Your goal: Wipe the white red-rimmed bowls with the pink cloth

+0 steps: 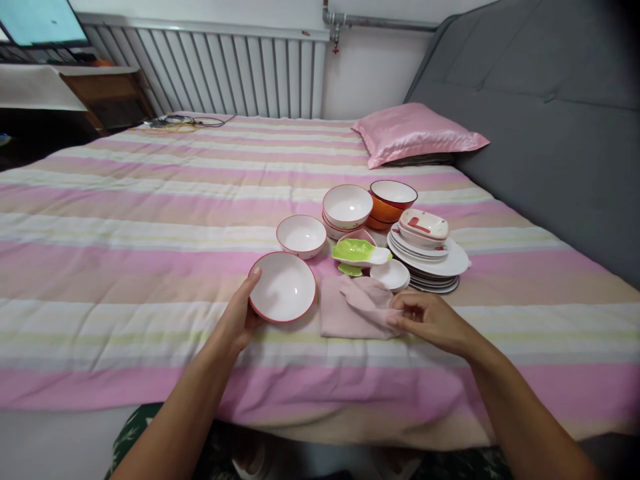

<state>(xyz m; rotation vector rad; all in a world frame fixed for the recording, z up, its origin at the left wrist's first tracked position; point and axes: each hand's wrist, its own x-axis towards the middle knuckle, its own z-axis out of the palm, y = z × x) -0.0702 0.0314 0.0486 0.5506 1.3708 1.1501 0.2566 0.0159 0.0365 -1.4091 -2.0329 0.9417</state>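
Observation:
My left hand (243,312) grips a white bowl with a red rim (283,288), thumb over its edge, the bowl tilted a little toward me. With pinched fingers my right hand (425,320) holds the right side of a pale pink cloth (345,313), which is folded and partly lifted on the bed. Just behind the held bowl stands a similar white bowl (301,235). Beyond the cloth lie a green leaf-shaped dish (357,251) and small white dishes (390,275).
Red-rimmed bowls (347,205) and orange bowls (385,210) are stacked farther back. Several plates (457,259) are piled at right under a patterned dish (424,225). A pink pillow (417,133) lies by the grey headboard (525,100). Cables (190,122) rest at the bed's far edge.

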